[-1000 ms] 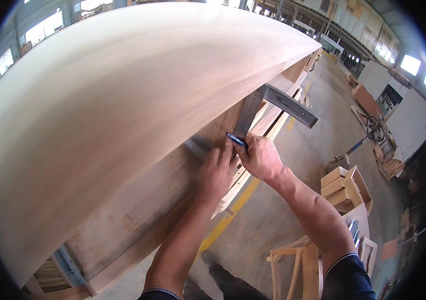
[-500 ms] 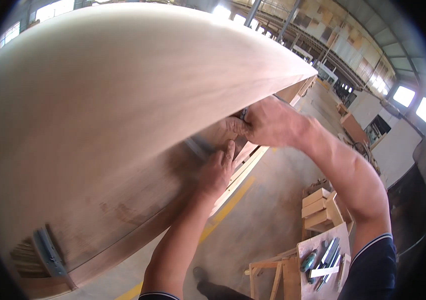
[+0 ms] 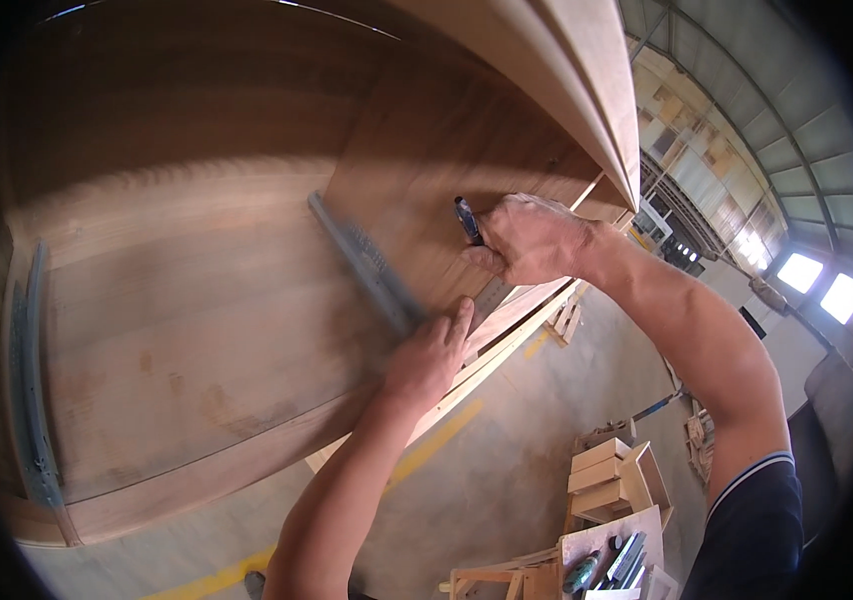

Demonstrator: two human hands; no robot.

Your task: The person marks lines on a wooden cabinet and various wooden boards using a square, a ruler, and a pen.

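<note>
Inside an open wooden cabinet, both my hands work at the lower front edge on its right side. My right hand is closed around a dark blue pen, which sticks up past the thumb. My left hand is lower and nearer, its index finger stretched along a narrow flat strip like a ruler that lies across the cabinet edge. Its other fingers are partly hidden. A grey metal drawer slide on the inner panel ends beside my left hand.
Another metal drawer slide is at the cabinet's left side. The cabinet's pale top panel overhangs my hands. Below right stand wooden boxes and a small table holding a green power tool and metal slides.
My view has dropped from over the top panel to the cabinet's inside, showing both slides. My right hand is now in plain sight with the pen; my left hand stays at the edge.
</note>
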